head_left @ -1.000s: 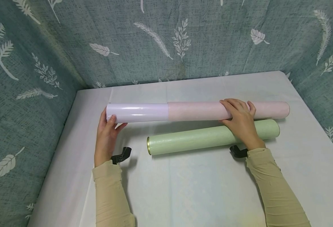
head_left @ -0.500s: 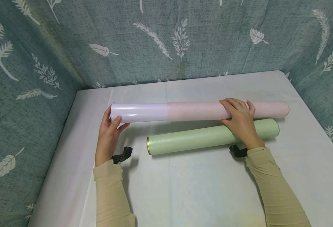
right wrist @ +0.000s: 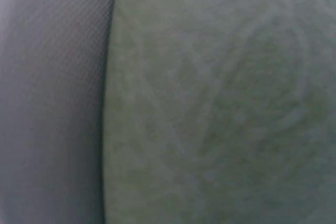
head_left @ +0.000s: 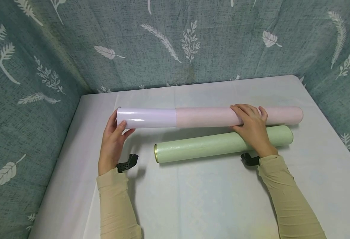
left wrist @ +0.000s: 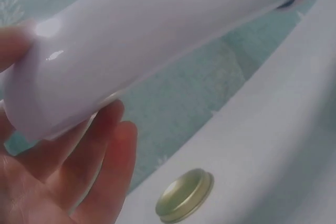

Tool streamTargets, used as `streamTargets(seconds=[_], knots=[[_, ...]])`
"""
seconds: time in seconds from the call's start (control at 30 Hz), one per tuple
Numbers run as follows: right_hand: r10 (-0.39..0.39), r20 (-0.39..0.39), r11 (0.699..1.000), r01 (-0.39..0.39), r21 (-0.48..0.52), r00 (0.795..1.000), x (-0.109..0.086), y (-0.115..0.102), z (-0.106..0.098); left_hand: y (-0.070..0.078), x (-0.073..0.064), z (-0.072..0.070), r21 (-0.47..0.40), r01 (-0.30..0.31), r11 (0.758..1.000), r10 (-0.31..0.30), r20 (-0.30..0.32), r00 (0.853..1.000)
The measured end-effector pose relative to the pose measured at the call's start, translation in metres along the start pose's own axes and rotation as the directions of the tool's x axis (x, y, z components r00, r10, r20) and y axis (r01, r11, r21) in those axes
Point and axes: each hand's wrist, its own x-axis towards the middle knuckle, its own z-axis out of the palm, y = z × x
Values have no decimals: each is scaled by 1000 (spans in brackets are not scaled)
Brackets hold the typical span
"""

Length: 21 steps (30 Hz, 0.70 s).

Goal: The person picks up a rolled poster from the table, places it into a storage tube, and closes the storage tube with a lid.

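1. Leaf-printed teal curtain (head_left: 222,33): hanging behind and beside a white-covered table (head_left: 207,199).
2. Glossy lilac roll (head_left: 151,118): running in line with the pink tube (head_left: 204,117), its right end entering that tube's mouth; the two are probably sharing one axis so that neither is binding.
3. Left hand (head_left: 112,142): grasping the lilac roll's outer end, thumb above, fingers below, seemingly supporting and guiding it.
4. Right hand (head_left: 253,127): gripping the pink tube from above, right of its middle, likely bracing it against shifting.
5. Pale green tube (head_left: 198,147), gold-rimmed at left: slanting across the near side, passing beneath the right hand, apparently waiting aside.
6. Gold lid (left wrist: 185,196): showing below the lilac roll in the left wrist view, its tube uncertain.
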Motion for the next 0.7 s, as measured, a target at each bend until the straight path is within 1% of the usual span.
streamTargets(seconds=[0.1,0.27,0.33,0.5,0.6,0.7], knots=[[-1,0,1000,1,0,1000,0,0,0,-1,1,0,34,14,999,-14,-2,1000],[2,6,1000,-2,-2,1000,0,0,1,-1,4,6,95,42,995,-45,30,999],[6,10,1000,-6,0,1000,0,0,1,0,3,8,100,52,994,-56,43,998],[6,13,1000,-6,0,1000,0,0,1,11,-1,17,127,71,989,-79,62,995],[5,12,1000,-5,1,1000,1,0,1,18,-5,25,179,83,980,-94,55,994],[5,13,1000,-5,2,1000,0,0,1,22,-7,29,224,100,969,-115,55,992]])
